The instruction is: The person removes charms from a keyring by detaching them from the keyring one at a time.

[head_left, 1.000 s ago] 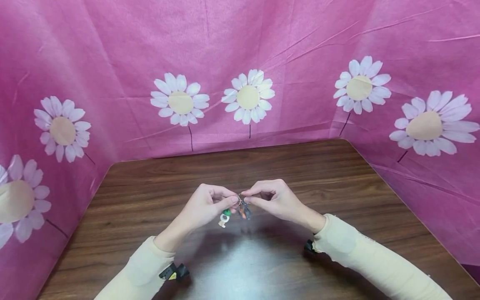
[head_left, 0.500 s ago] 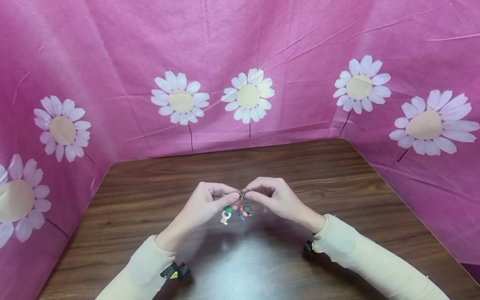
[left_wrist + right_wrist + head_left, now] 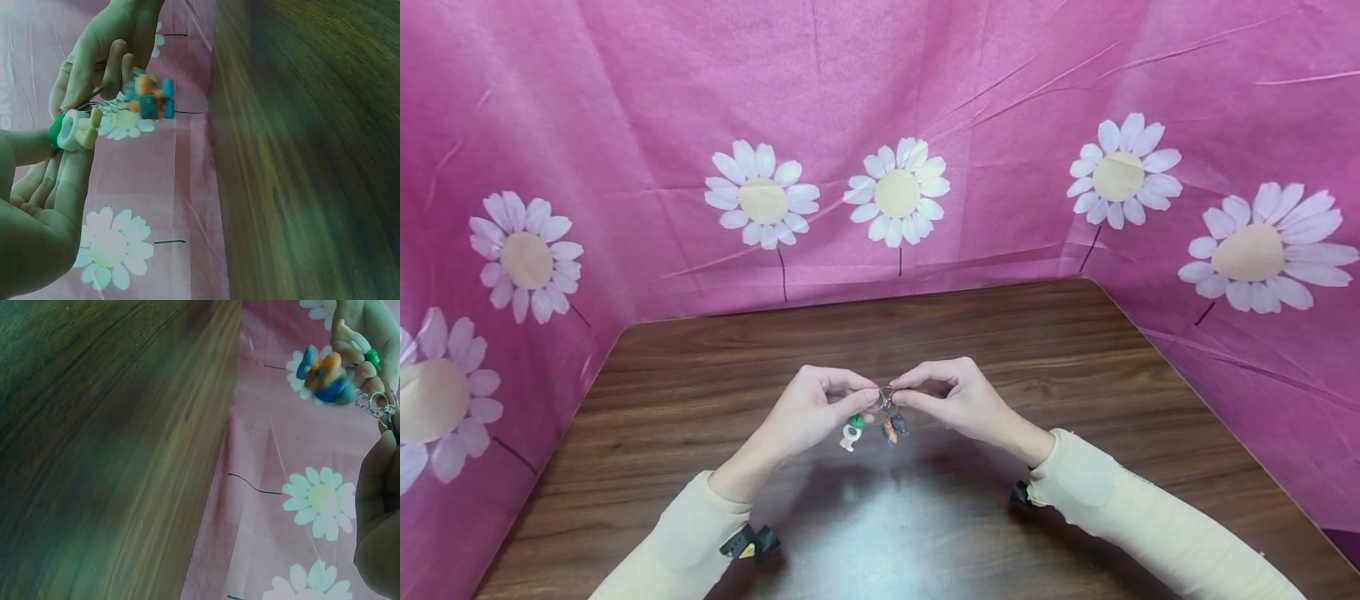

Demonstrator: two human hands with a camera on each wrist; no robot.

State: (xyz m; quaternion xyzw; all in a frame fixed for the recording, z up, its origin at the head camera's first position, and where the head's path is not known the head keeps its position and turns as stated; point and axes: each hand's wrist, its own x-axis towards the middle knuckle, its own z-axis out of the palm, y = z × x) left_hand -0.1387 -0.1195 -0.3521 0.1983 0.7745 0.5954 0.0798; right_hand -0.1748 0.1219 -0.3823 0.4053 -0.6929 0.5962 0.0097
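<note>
Over the table, my left hand [image 3: 805,414] pinches a metal key ring [image 3: 882,401] between thumb and forefinger. Fingertips of my right hand [image 3: 958,402] pinch the ring's metal fittings from the other side. A small figure charm [image 3: 852,433] in green, white and cream hangs under the left fingers. Between the hands dangles a second figure charm [image 3: 892,429], orange and blue-grey, on a short chain [image 3: 362,396]. Rings and chain meet at the right thumb tip in the right wrist view. Fingers partly cover the ring in the head view.
Below the hands lies a dark wood-grain table [image 3: 715,358] with a bright light reflection near its front. A pink cloth [image 3: 1000,75] printed with white daisies hangs around the back and sides. A black wrist device [image 3: 749,542] sits at the left cuff.
The orange and blue-grey charm has swung and turned beneath the ring. The right fingertips have shifted slightly along the metal fittings, and more of the ring shows between the hands.
</note>
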